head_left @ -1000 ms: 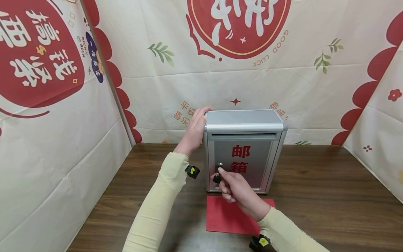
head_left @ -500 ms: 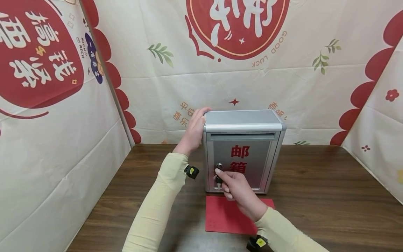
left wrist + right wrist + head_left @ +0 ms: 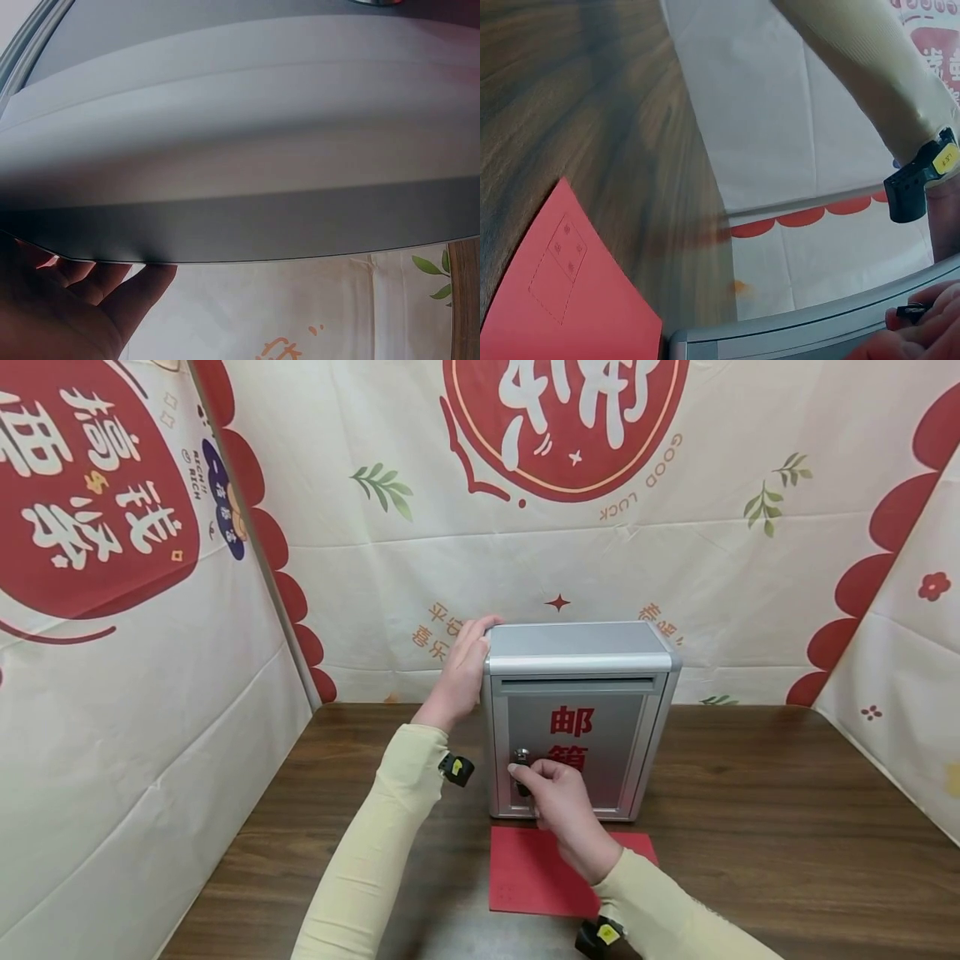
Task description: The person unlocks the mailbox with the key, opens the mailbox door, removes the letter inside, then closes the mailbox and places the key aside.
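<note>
A silver-grey metal mailbox (image 3: 637, 718) with red characters and a slot stands upright on the table. My left hand (image 3: 457, 681) lies against its upper left side with extended fingers; in the left wrist view the fingers (image 3: 142, 296) touch the box's rear edge. At the lock (image 3: 521, 752) on the door's left side, my right hand (image 3: 566, 802) pinches a black-headed key (image 3: 522, 762). Another dark piece hangs just below, partly behind the fingers. The black key head also shows between the right fingers in the right wrist view. The mailbox door is closed.
A flat red paper piece (image 3: 540, 877) with printed outlines lies on the brown wooden table (image 3: 750, 827) before the mailbox. Printed cloth walls (image 3: 337, 593) stand behind and at both sides. Each wrist carries a black camera band.
My right hand has turned and shifted slightly left at the lock, still pinching the key. The dark pieces below the lock have swung. My left hand stays against the mailbox.
</note>
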The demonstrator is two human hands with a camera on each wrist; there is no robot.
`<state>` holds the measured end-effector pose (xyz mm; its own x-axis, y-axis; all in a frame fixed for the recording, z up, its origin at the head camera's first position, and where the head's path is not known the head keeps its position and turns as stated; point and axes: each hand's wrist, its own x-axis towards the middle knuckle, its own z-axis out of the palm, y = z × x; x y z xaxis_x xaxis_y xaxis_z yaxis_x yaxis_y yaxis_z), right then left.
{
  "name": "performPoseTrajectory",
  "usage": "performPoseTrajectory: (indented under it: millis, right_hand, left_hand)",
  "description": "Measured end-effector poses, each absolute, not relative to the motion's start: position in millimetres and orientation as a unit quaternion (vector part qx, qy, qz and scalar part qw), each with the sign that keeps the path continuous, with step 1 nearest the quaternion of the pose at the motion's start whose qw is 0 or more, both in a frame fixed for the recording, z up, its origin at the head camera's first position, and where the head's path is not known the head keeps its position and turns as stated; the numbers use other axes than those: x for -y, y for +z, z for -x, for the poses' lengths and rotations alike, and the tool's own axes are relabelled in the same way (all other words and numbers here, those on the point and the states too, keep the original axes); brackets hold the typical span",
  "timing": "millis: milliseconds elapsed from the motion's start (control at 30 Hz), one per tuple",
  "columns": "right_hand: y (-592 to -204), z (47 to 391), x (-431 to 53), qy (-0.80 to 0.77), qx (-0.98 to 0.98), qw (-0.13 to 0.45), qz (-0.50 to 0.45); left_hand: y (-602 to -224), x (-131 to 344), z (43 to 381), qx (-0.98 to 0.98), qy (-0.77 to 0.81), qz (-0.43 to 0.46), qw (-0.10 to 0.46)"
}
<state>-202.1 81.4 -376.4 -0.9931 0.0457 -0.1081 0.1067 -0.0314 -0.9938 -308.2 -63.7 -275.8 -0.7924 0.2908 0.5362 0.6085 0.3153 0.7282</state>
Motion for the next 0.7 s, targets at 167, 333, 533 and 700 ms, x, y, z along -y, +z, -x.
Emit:
performPoseTrajectory:
  millis: [167,333,533,700]
  right_hand:
    - [-376.2,201.5,-80.9,-0.728,-0.682,0.033,-0.057]
    - [-377.2,200.2,-82.3,-0.728,-0.681,0.047,-0.058]
    - [-377.7,199.4,-82.2,-0.744,-0.663,0.061,-0.054]
    - [-378.1,197.2,-82.5,-0.755,-0.650,0.067,-0.044]
  left_hand:
    - [-276.2,63.5,308.4,0.797,-0.512,0.281,0.153]
    - [-275.9,63.1,308.5,0.797,-0.513,0.280,0.153]
    - [-276.4,63.4,308.7,0.796,-0.515,0.279,0.153]
    - [-276.6,63.0,308.9,0.797,-0.514,0.279,0.155]
